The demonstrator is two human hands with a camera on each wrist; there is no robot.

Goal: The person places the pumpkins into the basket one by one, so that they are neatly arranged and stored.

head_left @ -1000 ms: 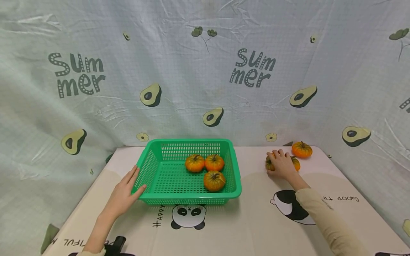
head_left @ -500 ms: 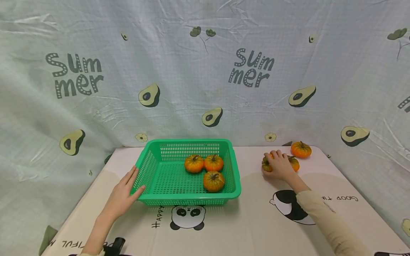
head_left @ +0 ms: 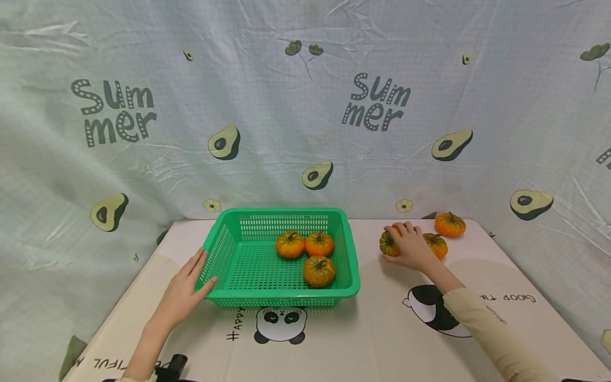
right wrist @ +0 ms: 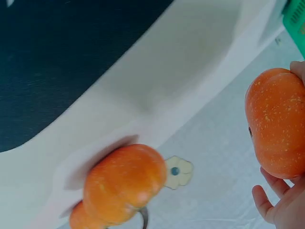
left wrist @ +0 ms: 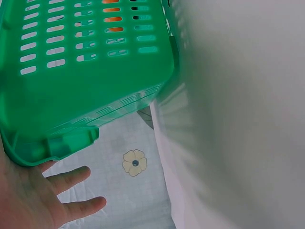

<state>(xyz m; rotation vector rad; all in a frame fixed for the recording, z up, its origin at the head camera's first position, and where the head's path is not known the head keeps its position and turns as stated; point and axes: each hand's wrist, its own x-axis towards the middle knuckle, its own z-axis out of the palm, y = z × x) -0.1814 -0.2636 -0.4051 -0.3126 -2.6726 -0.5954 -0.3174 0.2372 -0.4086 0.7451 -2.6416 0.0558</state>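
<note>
spreading along the basket's left side, left hand (head_left: 183, 289) has its fingers out straight, not curled round anything; thumb lies at the near left corner. basket (head_left: 286, 293) is green, slotted plastic, likely light and a bit bendy, so it could slide if bumped; rim is the place to hold it. three pumpkins inside, all in the right half: far left one (head_left: 289, 244), far right one (head_left: 320, 243), near one (head_left: 319, 271). left half of the basket floor is bare.

right of the basket, well apart from it, right hand (head_left: 411, 246) grips the held pumpkin (head_left: 389, 244), thumb on near side, fingers over the far side. right wrist view suggests it's off the table (head_left: 372, 329). looks firm and stiff, small enough for one hand, probably moderate weight. skin is smooth and a little shiny, may slip; ribs should help. best hold is across the widest sides; stem probably snaps, avoid lifting by it.

further right, two loose pumpkins: middle one (head_left: 436, 246) just behind the right hand, partly hidden, and last one (head_left: 450, 224) at the far right.
</note>
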